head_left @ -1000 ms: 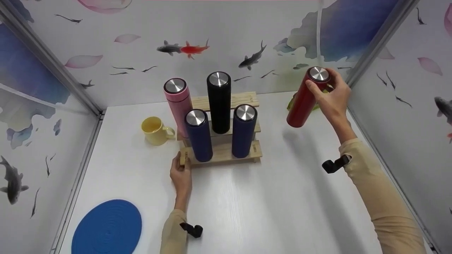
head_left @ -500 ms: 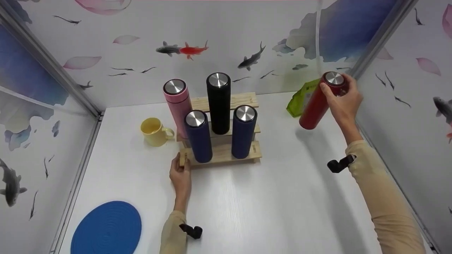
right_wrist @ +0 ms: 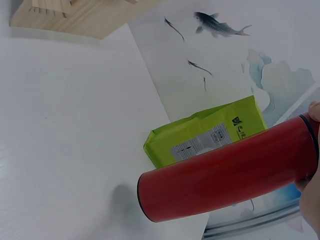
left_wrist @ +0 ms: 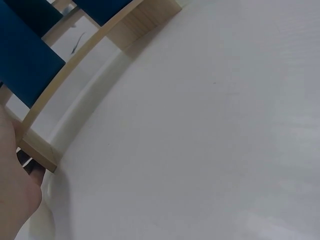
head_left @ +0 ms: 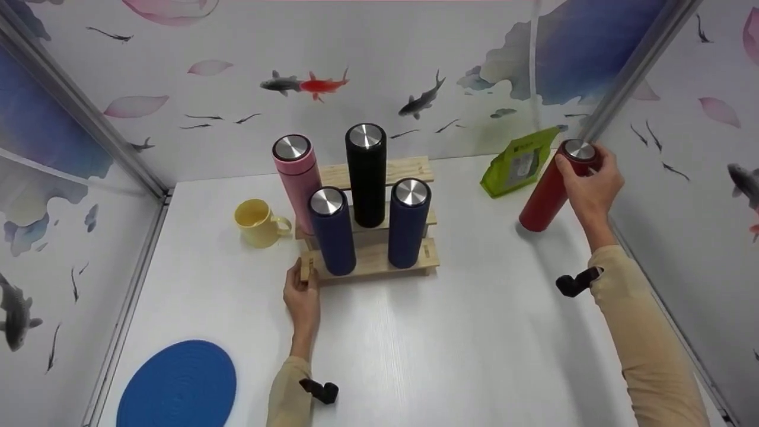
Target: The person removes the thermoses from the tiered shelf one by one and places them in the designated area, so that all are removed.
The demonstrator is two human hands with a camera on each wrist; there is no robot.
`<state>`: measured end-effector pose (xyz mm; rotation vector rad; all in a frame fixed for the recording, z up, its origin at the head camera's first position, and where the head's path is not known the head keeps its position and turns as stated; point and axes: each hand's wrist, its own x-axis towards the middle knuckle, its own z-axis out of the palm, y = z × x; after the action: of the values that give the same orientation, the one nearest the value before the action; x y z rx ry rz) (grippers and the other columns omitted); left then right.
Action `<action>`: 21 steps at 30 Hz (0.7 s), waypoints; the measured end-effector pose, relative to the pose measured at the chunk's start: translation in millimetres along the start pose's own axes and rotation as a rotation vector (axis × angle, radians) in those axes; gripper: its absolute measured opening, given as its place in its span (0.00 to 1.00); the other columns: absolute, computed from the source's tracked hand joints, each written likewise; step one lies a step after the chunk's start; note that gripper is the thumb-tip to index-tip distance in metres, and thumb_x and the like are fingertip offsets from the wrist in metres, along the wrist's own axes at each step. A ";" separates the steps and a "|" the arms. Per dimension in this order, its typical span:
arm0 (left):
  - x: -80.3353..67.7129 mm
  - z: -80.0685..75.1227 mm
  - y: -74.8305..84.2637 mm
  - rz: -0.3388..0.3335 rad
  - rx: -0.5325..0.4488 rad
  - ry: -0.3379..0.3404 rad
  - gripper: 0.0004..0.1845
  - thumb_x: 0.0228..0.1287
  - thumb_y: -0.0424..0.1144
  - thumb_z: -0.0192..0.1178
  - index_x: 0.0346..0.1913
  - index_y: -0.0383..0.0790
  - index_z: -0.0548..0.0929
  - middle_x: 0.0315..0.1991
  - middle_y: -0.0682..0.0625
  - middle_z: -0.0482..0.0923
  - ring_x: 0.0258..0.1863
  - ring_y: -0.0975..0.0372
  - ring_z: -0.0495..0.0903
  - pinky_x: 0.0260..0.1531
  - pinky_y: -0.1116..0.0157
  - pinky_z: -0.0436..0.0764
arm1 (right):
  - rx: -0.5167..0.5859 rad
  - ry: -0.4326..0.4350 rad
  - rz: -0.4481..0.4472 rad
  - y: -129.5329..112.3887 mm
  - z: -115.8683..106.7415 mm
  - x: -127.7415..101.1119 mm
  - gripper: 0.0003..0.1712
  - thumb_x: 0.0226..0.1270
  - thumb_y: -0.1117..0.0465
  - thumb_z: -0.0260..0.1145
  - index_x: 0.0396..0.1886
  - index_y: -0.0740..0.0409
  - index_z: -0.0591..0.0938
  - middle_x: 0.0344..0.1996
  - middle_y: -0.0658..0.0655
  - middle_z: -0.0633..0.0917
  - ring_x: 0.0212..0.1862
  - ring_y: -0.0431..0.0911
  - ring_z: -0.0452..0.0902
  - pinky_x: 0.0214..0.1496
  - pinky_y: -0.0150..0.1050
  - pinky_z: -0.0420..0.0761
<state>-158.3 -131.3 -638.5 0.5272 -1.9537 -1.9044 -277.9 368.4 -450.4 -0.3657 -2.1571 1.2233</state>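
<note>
My right hand [head_left: 584,172] grips a red flask [head_left: 548,190] near its steel lid, at the far right by the wall. The red flask [right_wrist: 225,175] is tilted, its base low over the white table [head_left: 474,332]; whether it touches I cannot tell. My left hand [head_left: 303,279] holds the left front corner of a stepped wooden rack [head_left: 379,258]. On the rack stand a pink flask [head_left: 293,172], a black flask [head_left: 366,172] and two navy flasks [head_left: 331,231] [head_left: 408,222]. In the left wrist view the rack's corner [left_wrist: 40,155] meets my palm [left_wrist: 15,200].
A green pouch [head_left: 517,163] leans at the back right, just behind the red flask, and appears as the green pouch [right_wrist: 200,135] in the right wrist view. A yellow mug [head_left: 256,222] stands left of the rack. A blue round mat [head_left: 178,385] lies front left. Patterned walls close three sides.
My right hand has carried the red flask to the right and down toward the table, uncovering the green pouch. The left hand has stayed at the rack's corner.
</note>
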 end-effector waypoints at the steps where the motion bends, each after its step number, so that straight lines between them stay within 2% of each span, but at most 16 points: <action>1: -0.3 -0.4 -0.4 -0.002 0.002 -0.006 0.25 0.73 0.36 0.60 0.70 0.38 0.73 0.64 0.39 0.79 0.40 0.65 0.76 0.37 0.76 0.75 | -0.005 0.002 0.006 2.3 -0.7 -0.6 0.36 0.63 0.46 0.73 0.66 0.58 0.75 0.59 0.58 0.82 0.58 0.41 0.77 0.63 0.37 0.79; 6: -2.5 -1.9 3.3 -0.029 -0.009 -0.026 0.26 0.74 0.36 0.59 0.72 0.38 0.71 0.66 0.39 0.77 0.43 0.63 0.76 0.38 0.76 0.75 | -0.019 0.004 0.020 12.2 -2.5 -3.7 0.36 0.64 0.46 0.73 0.65 0.58 0.75 0.59 0.58 0.82 0.58 0.42 0.77 0.64 0.37 0.78; 10: -8.3 -3.7 22.0 -0.037 -0.009 -0.036 0.25 0.73 0.32 0.58 0.71 0.32 0.71 0.67 0.36 0.75 0.46 0.62 0.76 0.39 0.76 0.75 | -0.024 0.003 0.030 18.0 -2.3 -6.1 0.37 0.63 0.46 0.73 0.65 0.59 0.74 0.59 0.59 0.81 0.58 0.42 0.76 0.63 0.37 0.78; 13: -12.9 -5.4 33.2 -0.021 0.001 -0.048 0.25 0.73 0.31 0.58 0.70 0.30 0.70 0.68 0.33 0.73 0.45 0.63 0.76 0.38 0.76 0.74 | -0.035 0.010 0.050 23.0 -2.9 -8.1 0.38 0.62 0.46 0.74 0.65 0.60 0.74 0.59 0.59 0.81 0.58 0.42 0.76 0.63 0.37 0.78; 17: -15.1 -6.8 38.9 -0.026 -0.004 -0.059 0.25 0.73 0.31 0.58 0.70 0.29 0.70 0.68 0.32 0.73 0.42 0.64 0.76 0.37 0.75 0.75 | -0.051 0.014 0.079 28.3 -2.7 -9.8 0.38 0.62 0.46 0.74 0.65 0.61 0.73 0.59 0.60 0.81 0.58 0.43 0.76 0.63 0.36 0.78; 21: -15.2 -6.5 41.2 -0.050 -0.015 -0.057 0.25 0.73 0.30 0.58 0.70 0.30 0.70 0.66 0.34 0.75 0.47 0.61 0.76 0.40 0.76 0.76 | -0.061 0.002 0.096 30.7 -3.2 -11.0 0.39 0.62 0.45 0.73 0.66 0.61 0.72 0.60 0.60 0.80 0.59 0.44 0.76 0.65 0.37 0.77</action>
<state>-142.5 -128.4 -597.1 0.5273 -1.9775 -1.9834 -269.3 381.2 -479.3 -0.5009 -2.2010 1.2104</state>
